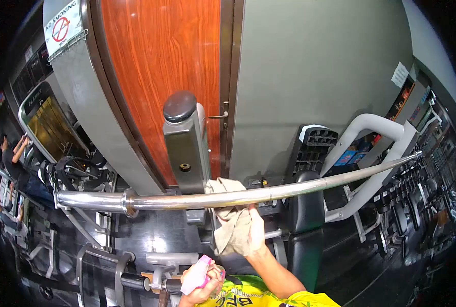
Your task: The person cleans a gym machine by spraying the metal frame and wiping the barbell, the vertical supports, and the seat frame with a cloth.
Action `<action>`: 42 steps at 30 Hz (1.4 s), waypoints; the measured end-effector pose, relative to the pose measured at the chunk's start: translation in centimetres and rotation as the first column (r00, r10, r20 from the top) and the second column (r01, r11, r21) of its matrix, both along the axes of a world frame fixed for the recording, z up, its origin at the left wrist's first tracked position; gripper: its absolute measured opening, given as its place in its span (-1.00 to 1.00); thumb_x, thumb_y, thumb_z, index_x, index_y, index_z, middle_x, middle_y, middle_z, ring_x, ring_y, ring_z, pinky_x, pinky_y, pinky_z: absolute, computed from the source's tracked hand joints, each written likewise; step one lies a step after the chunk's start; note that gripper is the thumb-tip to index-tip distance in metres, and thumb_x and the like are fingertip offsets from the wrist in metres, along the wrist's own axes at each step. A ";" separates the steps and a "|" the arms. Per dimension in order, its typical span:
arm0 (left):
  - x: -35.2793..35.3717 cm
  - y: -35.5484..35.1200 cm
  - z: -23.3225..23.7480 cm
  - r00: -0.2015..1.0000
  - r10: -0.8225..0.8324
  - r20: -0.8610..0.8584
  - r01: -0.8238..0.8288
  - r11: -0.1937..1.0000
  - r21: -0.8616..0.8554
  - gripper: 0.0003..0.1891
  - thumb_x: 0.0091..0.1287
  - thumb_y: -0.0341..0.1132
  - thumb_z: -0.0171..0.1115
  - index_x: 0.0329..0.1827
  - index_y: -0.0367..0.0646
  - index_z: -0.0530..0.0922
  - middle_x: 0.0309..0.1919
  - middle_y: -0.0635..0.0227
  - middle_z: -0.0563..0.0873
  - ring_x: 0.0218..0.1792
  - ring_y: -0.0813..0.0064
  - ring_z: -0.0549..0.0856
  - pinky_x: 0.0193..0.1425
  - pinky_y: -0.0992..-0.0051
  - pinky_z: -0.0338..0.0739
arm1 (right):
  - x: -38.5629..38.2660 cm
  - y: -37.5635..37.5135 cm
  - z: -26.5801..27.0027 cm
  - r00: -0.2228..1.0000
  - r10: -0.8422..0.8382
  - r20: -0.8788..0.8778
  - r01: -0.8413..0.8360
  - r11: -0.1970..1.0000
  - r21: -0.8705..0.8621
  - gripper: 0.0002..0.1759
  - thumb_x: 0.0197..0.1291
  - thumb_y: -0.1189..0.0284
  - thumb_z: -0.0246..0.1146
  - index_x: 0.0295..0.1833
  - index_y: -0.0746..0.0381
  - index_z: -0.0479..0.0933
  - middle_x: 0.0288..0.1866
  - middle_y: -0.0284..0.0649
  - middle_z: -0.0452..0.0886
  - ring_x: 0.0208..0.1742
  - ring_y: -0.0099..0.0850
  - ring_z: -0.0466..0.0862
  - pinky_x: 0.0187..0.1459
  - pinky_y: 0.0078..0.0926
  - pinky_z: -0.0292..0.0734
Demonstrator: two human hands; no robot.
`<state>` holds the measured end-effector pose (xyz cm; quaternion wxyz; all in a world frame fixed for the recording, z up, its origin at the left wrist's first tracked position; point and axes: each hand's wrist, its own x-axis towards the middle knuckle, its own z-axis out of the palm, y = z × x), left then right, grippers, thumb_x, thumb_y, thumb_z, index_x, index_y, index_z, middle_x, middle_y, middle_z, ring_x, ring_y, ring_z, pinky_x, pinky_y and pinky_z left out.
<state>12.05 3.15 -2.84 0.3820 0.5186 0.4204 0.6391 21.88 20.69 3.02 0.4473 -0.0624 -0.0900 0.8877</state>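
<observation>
A long chrome barbell (248,197) runs across the view in front of me, its thick sleeve end at the left. My right hand (256,230) holds a beige cloth (233,227) at the bar's middle. The cloth shows above and below the bar, and the bar hides part of it and some fingertips. Low in front of my yellow-green shirt (248,291), my left hand (202,282) is closed around a spray bottle (203,266) with a pink and white head. Most of the bottle's body is hidden by the fingers.
A grey machine post (184,148) with a black cap stands behind the bar. A black padded bench (305,230) is at the right, beside a white tubular frame (376,123). Dumbbell racks (407,189) stand far right. Another person (18,169) is at the far left.
</observation>
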 end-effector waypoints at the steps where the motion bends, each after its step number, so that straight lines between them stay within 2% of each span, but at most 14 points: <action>1: -0.8 0.2 0.2 1.000 -0.010 -0.001 0.010 1.000 0.000 -0.53 0.29 -0.44 0.17 0.24 -0.31 0.27 -0.52 0.38 0.53 -0.33 0.35 0.62 0.04 0.21 0.48 | -0.2 0.2 -0.2 0.999 0.001 0.040 0.002 0.996 -0.091 -0.36 0.45 0.04 -0.26 0.48 0.21 0.08 0.50 -0.12 0.18 0.37 -0.16 0.36 0.44 -0.12 0.12; 7: -3.4 2.1 1.3 0.994 -0.019 0.105 0.021 1.000 -0.015 -0.59 0.21 -0.49 0.28 0.09 -0.52 0.43 -0.53 0.28 0.64 -0.39 0.46 0.67 -0.13 0.39 0.60 | -0.3 -0.1 -2.9 0.902 0.255 -0.349 -0.242 0.967 0.081 -0.42 0.44 0.09 -0.17 0.40 0.22 0.25 0.38 -0.11 0.37 0.33 -0.16 0.41 0.42 -0.15 0.18; 9: -3.8 2.6 1.2 0.995 -0.052 0.090 0.054 0.998 -0.016 -0.59 0.21 -0.48 0.30 0.08 -0.51 0.43 -0.53 0.28 0.64 -0.40 0.47 0.67 -0.14 0.38 0.60 | 0.4 -1.5 -1.0 0.980 0.116 0.162 -0.071 0.963 -0.259 -0.44 0.44 0.11 -0.13 0.40 0.21 0.25 0.36 -0.12 0.40 0.31 -0.17 0.44 0.40 -0.16 0.24; 14: -4.1 3.5 1.8 0.990 -0.141 -0.019 0.140 0.988 -0.066 -0.74 0.15 -0.49 0.32 -0.11 -0.39 0.55 -0.49 0.30 0.66 -0.39 0.46 0.69 -0.16 0.45 0.60 | 3.5 -4.2 1.0 0.918 -0.133 0.374 0.187 0.976 -0.110 -0.47 0.40 0.06 -0.03 0.30 0.18 0.33 0.25 -0.08 0.48 0.24 -0.18 0.52 0.14 -0.07 0.53; 15: -4.4 3.6 2.0 0.971 -0.180 -0.158 0.166 0.981 -0.097 -0.80 0.13 -0.48 0.33 -0.18 -0.33 0.59 -0.48 0.31 0.67 -0.39 0.45 0.70 -0.17 0.48 0.60 | 5.4 -4.7 -1.4 0.992 -0.095 -0.087 0.080 0.983 -0.165 -0.46 0.40 0.07 -0.02 0.31 0.19 0.31 0.24 -0.10 0.49 0.23 -0.19 0.53 0.16 -0.15 0.53; 16: -4.4 3.9 2.4 0.970 -0.169 -0.177 0.161 0.985 -0.056 -0.87 0.11 -0.46 0.35 -0.28 -0.25 0.62 -0.45 0.33 0.69 -0.37 0.45 0.71 -0.19 0.52 0.59 | 6.3 -5.3 -0.9 0.968 -0.231 -0.099 0.234 0.972 0.024 -0.44 0.39 0.09 -0.02 0.34 0.23 0.29 0.27 -0.08 0.46 0.24 -0.18 0.52 0.23 -0.21 0.47; 17: -4.4 3.9 2.5 0.970 -0.173 -0.172 0.165 0.985 -0.060 -0.87 0.11 -0.46 0.35 -0.28 -0.25 0.62 -0.45 0.33 0.69 -0.37 0.45 0.71 -0.19 0.52 0.59 | 6.9 -6.0 -0.7 0.713 -0.606 0.354 0.575 0.793 0.200 -0.42 0.38 0.12 0.00 0.35 0.28 0.27 0.29 -0.06 0.44 0.24 -0.19 0.52 0.26 -0.19 0.42; 19: -4.6 3.9 2.6 0.963 -0.238 -0.126 0.234 0.971 -0.050 -0.84 0.11 -0.46 0.34 -0.25 -0.27 0.61 -0.43 0.33 0.69 -0.35 0.45 0.72 -0.18 0.51 0.59 | 6.2 -5.8 1.9 0.170 -0.924 0.342 0.740 0.349 0.576 -0.52 0.37 0.33 0.03 0.32 0.35 0.26 0.28 -0.05 0.42 0.26 -0.28 0.48 0.28 -0.19 0.37; 21: -4.8 4.0 2.2 0.958 -0.261 -0.117 0.256 0.965 -0.057 -0.82 0.11 -0.46 0.34 -0.22 -0.29 0.61 -0.44 0.34 0.69 -0.35 0.45 0.72 -0.18 0.51 0.59 | 8.1 -3.1 -1.2 -0.005 -0.976 0.217 0.369 0.200 0.907 -0.53 0.24 0.41 0.14 0.27 0.27 0.36 0.28 -0.10 0.44 0.27 -0.26 0.48 0.35 -0.10 0.28; 23: -4.8 4.1 2.0 0.955 -0.278 -0.106 0.273 0.960 -0.065 -0.79 0.11 -0.47 0.34 -0.19 -0.31 0.61 -0.44 0.34 0.69 -0.34 0.45 0.72 -0.18 0.51 0.59 | 6.5 0.1 4.1 -0.241 -0.958 -0.153 -0.605 0.025 0.795 -0.51 0.04 0.43 0.25 0.16 0.15 0.48 0.19 -0.15 0.49 0.23 -0.22 0.50 0.38 0.05 0.19; 34: -4.4 2.3 2.3 0.963 -0.270 0.025 0.271 0.956 -0.116 -0.68 0.11 -0.51 0.34 -0.06 -0.41 0.56 -0.46 0.34 0.68 -0.35 0.45 0.73 -0.16 0.51 0.60 | 2.1 4.3 8.8 -0.337 -0.928 0.157 -0.766 0.367 0.528 -0.80 0.16 0.28 0.16 -0.35 0.19 0.50 -0.43 -0.15 0.54 -0.37 -0.12 0.57 -0.02 -0.18 0.46; 37: -4.6 1.7 1.3 0.966 -0.258 -0.032 0.257 0.965 -0.047 -0.73 0.11 -0.51 0.34 -0.13 -0.41 0.56 -0.47 0.32 0.68 -0.35 0.45 0.72 -0.17 0.51 0.60 | 1.9 2.9 7.5 -0.388 -0.921 -0.022 -0.748 0.301 0.591 -0.87 0.05 0.39 0.21 -0.29 0.17 0.56 -0.29 -0.16 0.60 -0.20 -0.18 0.61 0.16 -0.06 0.37; 40: -4.4 1.7 0.8 0.968 -0.249 0.016 0.249 0.968 0.007 -0.80 0.12 -0.52 0.32 -0.21 -0.40 0.57 -0.48 0.31 0.66 -0.38 0.43 0.71 -0.17 0.50 0.60 | 2.4 1.2 3.3 -0.317 -0.939 -0.130 -0.521 0.058 0.852 -0.48 -0.23 0.59 0.24 0.00 0.11 0.62 0.09 -0.23 0.58 0.23 -0.17 0.48 0.41 0.11 0.08; 42: -4.0 1.6 1.9 0.969 -0.235 0.070 0.237 0.972 -0.013 -0.82 0.13 -0.53 0.31 -0.23 -0.40 0.56 -0.49 0.31 0.65 -0.39 0.43 0.70 -0.17 0.50 0.60 | 2.0 0.0 1.3 -0.332 -0.930 -0.155 -0.460 0.016 0.888 -0.55 -0.11 0.55 0.26 0.01 0.12 0.62 0.16 -0.21 0.56 0.28 -0.08 0.45 0.41 0.11 0.09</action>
